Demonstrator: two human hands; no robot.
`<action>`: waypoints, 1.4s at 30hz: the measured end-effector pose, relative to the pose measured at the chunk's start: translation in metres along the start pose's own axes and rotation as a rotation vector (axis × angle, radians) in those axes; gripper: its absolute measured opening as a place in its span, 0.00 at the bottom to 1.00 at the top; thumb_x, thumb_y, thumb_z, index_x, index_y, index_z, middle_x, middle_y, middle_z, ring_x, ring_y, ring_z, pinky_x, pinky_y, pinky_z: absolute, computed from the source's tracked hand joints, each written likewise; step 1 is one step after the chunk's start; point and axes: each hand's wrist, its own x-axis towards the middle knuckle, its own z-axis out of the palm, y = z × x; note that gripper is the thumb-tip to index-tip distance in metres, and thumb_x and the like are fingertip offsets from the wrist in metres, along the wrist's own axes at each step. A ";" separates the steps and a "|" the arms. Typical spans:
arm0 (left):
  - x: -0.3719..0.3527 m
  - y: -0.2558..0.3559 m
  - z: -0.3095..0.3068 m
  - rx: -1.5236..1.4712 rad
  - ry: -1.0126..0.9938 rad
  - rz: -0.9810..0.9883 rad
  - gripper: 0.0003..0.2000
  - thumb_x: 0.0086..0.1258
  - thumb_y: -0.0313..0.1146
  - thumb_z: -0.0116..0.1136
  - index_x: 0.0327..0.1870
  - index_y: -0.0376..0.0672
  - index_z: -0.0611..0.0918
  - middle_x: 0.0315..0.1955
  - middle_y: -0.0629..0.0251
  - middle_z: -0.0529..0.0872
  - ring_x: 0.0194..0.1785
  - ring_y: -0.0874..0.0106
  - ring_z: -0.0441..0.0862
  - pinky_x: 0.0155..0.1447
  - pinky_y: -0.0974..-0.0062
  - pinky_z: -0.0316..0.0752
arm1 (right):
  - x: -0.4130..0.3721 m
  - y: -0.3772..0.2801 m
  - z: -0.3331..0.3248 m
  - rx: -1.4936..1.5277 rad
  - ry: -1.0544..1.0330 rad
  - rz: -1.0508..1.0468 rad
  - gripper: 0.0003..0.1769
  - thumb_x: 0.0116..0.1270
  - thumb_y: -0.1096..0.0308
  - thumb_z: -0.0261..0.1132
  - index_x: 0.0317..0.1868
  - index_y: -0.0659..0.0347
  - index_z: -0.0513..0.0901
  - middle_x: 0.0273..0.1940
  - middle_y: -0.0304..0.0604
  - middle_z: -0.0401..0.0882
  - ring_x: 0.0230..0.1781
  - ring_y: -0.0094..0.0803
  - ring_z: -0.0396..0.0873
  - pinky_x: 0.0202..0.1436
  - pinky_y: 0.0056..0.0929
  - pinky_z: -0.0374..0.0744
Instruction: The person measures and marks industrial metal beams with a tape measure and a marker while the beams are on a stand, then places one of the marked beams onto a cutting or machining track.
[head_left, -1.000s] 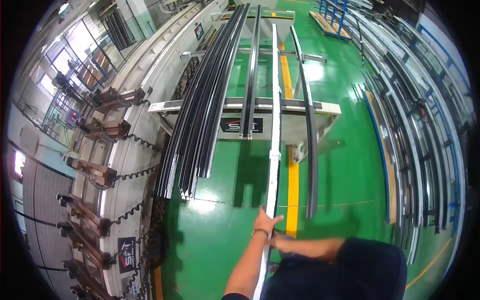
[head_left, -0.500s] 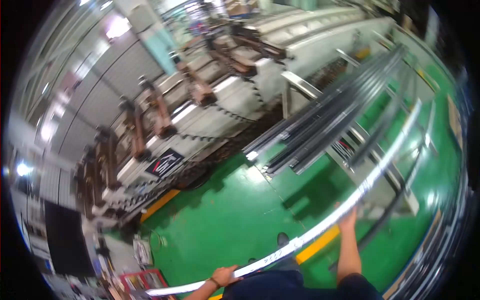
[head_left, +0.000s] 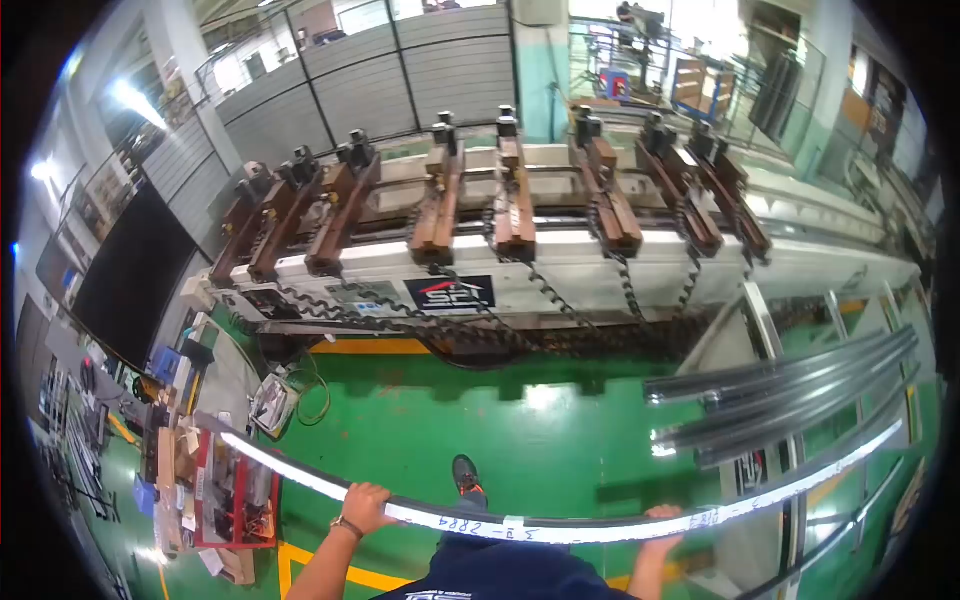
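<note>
I hold a long white-wrapped aluminium profile [head_left: 560, 529] level across my body, with handwritten numbers on its wrap. My left hand [head_left: 366, 505] grips it left of the middle, a bracelet on that wrist. My right hand [head_left: 663, 520] grips it further right. The profile's left end reaches over a red cart [head_left: 232, 490]; its right end passes below a stack of dark profiles [head_left: 790, 395] on a rack. My shoe [head_left: 465, 475] shows on the green floor.
A long white machine [head_left: 560, 275] with several brown clamp blocks and black cable chains stands ahead. Grey partition walls rise behind it. A cluttered workbench [head_left: 90, 430] and a black screen are on the left. Yellow floor lines [head_left: 380, 347] run along the machine.
I have turned left from the rack toward the machine, carrying the white profile. It now lies crosswise before me, both hands spread apart on it.
</note>
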 end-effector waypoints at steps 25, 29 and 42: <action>0.302 -0.357 -0.225 -0.143 0.727 -0.195 0.25 0.39 0.33 0.75 0.45 0.47 0.84 0.44 0.65 0.84 0.59 0.60 0.79 0.79 0.47 0.56 | 0.277 0.426 0.374 0.175 -0.633 0.207 0.07 0.74 0.68 0.57 0.35 0.59 0.75 0.27 0.37 0.70 0.29 0.29 0.68 0.40 0.31 0.70; 0.361 -0.388 -0.259 -0.096 0.744 -0.255 0.28 0.39 0.36 0.76 0.48 0.46 0.83 0.51 0.62 0.84 0.65 0.57 0.76 0.80 0.45 0.55 | 0.338 0.481 0.421 0.139 -0.563 0.187 0.05 0.71 0.69 0.57 0.35 0.58 0.75 0.27 0.36 0.70 0.28 0.29 0.68 0.41 0.31 0.71; 0.513 -0.517 -0.318 0.074 0.825 -0.204 0.38 0.47 0.67 0.71 0.46 0.41 0.79 0.44 0.59 0.78 0.57 0.54 0.76 0.80 0.41 0.52 | 0.451 0.603 0.536 0.232 -0.389 0.186 0.07 0.68 0.63 0.57 0.35 0.57 0.75 0.27 0.34 0.68 0.27 0.28 0.67 0.40 0.30 0.71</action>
